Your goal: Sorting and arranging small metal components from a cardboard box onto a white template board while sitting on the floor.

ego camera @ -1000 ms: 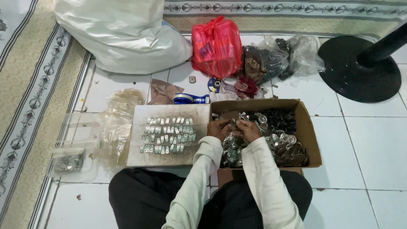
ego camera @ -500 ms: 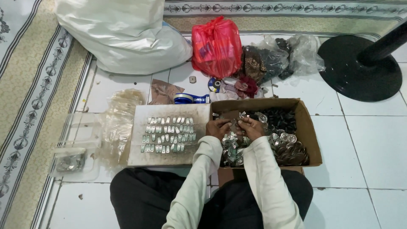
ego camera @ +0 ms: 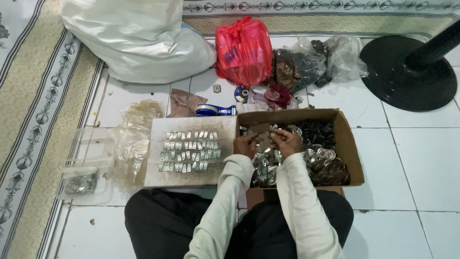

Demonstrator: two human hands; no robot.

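Over the left half of the brown cardboard box [ego camera: 346, 144], my left hand [ego camera: 247, 144] and my right hand [ego camera: 286, 142] meet, fingers pinched together on a small silvery metal piece [ego camera: 263, 140] held between them. It is too small for me to tell its exact shape, or which hand carries most of it.

Inside the box, right under my hands, lies a loose heap of shiny metal parts [ego camera: 268, 165]; toward the box's right wall sits a pile of round metal caps [ego camera: 328, 165], and at its far side a cluster of dark small pieces [ego camera: 318, 130].

Touching the box's left wall is a flat pale board [ego camera: 155, 177] carrying neat rows of small silver clips [ego camera: 189, 151]. Beyond the box's far left corner rests a blue tape dispenser [ego camera: 211, 111], and farther off a red plastic bag [ego camera: 243, 50]. Well left of the box, past the board, lies a clear plastic container [ego camera: 88, 165].

I judge the main risk to be the piece slipping from such a fingertip pinch: it would drop into the heap below and be lost among look-alikes. My left forearm also passes just beside the board's edge, so a careless sweep could scatter the ordered rows. Sharp stamped edges could nick my fingers if I squeeze hard.
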